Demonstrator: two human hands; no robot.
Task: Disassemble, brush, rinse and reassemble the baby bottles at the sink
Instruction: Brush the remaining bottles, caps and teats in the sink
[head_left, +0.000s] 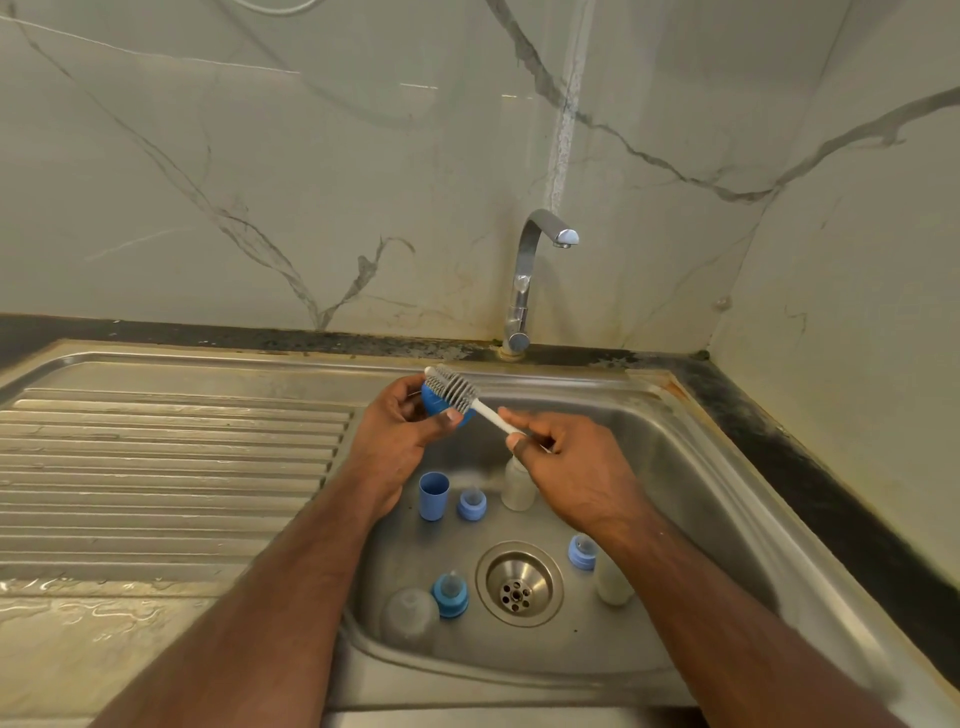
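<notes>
My left hand (402, 431) grips a blue bottle cap (436, 402) above the left rim of the sink basin (691, 467). My right hand (566, 462) pinches the white handle of a bottle brush (460, 389), whose grey bristles lie against the cap. In the basin stand a second blue cap (434, 496), three blue collars with teats (471, 504) (451, 595) (582, 552) and three clear bottle bodies (518, 483) (409, 616) (612, 584).
The tap (530, 280) stands behind the basin with no water running. The drain (519, 584) sits in the middle of the basin floor. A ribbed, wet drainboard (166, 467) stretches to the left. Marble walls close in behind and on the right.
</notes>
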